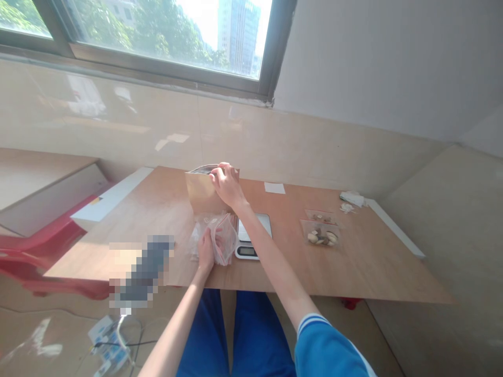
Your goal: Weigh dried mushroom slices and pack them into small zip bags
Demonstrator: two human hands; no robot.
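Note:
My left hand (206,251) is closed around a clear zip-lock bag (223,242) with a reddish seal strip, its mouth partly spread. More clear bags seem to lie under it, hard to tell apart. Beyond it stands a brown paper bag (204,192), its top open with a dark inside. My right hand (228,183) is at the right side of that opening, fingers bent over the rim and seemingly gripping it; the fingertips are partly hidden. Under my right forearm a kitchen scale (247,252) with a silver plate and small display is partly covered.
On the right, filled zip-lock bags (321,235) hold pale and brown pieces. Crumpled white scraps (351,199) and a white paper (274,188) lie farther back. A blurred dark object (147,272) is at the table's front left. Red stools (58,251) and a power strip (112,345) are below.

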